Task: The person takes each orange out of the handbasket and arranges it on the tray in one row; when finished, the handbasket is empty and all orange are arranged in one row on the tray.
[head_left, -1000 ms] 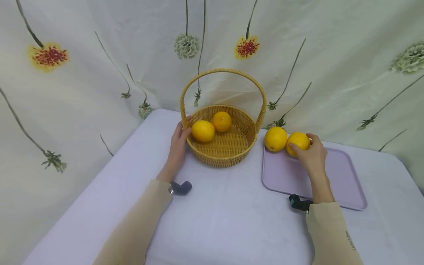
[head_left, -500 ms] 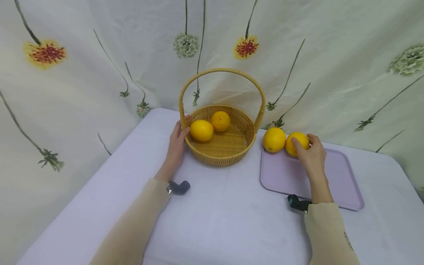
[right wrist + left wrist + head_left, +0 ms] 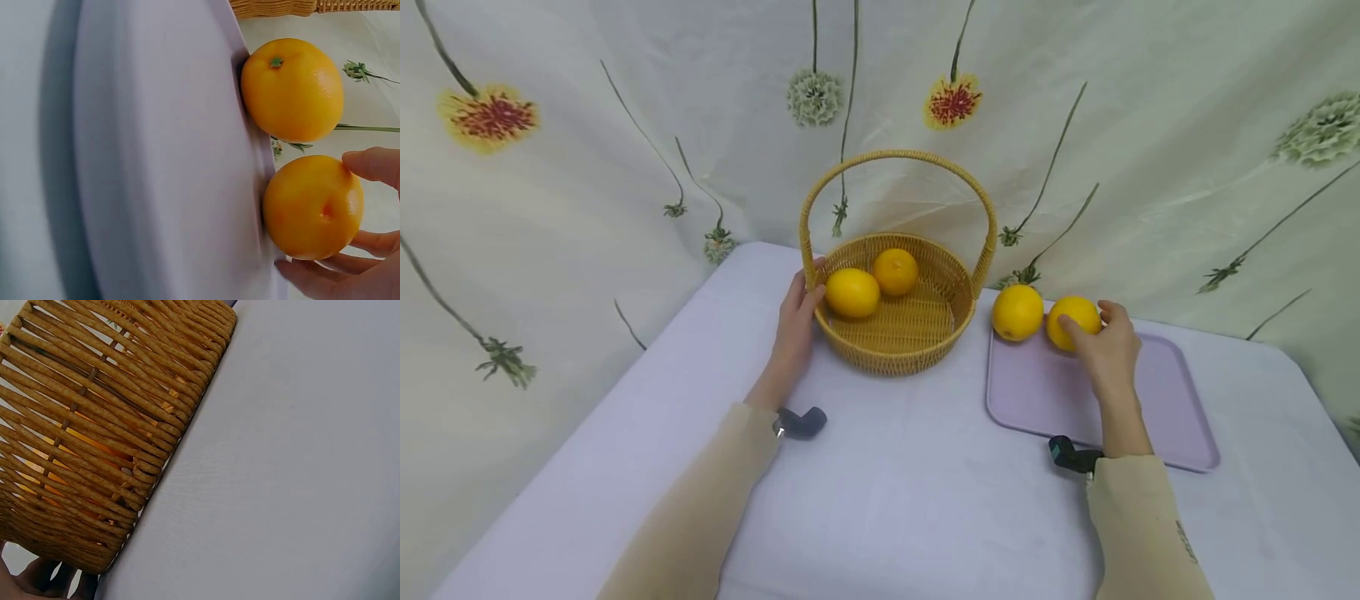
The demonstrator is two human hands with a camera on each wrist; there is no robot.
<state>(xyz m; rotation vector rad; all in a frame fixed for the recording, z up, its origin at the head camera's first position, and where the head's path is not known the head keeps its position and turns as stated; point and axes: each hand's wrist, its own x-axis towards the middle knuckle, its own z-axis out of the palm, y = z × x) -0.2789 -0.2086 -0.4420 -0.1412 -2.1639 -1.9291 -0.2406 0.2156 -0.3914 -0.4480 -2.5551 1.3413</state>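
My left hand grips the left side of a round wicker basket, thumb at the rim near the foot of its tall handle. Inside the basket two oranges lie side by side, a yellower one near my thumb and a deeper-coloured one behind it. With thumb and fingers spread around it, my right hand holds an orange low at the back of the lilac tray. Another orange, its green stem end showing in the right wrist view, sits just left of the held one.
A white cloth covers the table. Close behind the basket and tray hangs a pale curtain printed with flowers. The basket handle arches high above the rim.
The view has shifted slightly. A narrow gap now shows between the two oranges on the tray, which looked touching before. My left hand stays on the basket.
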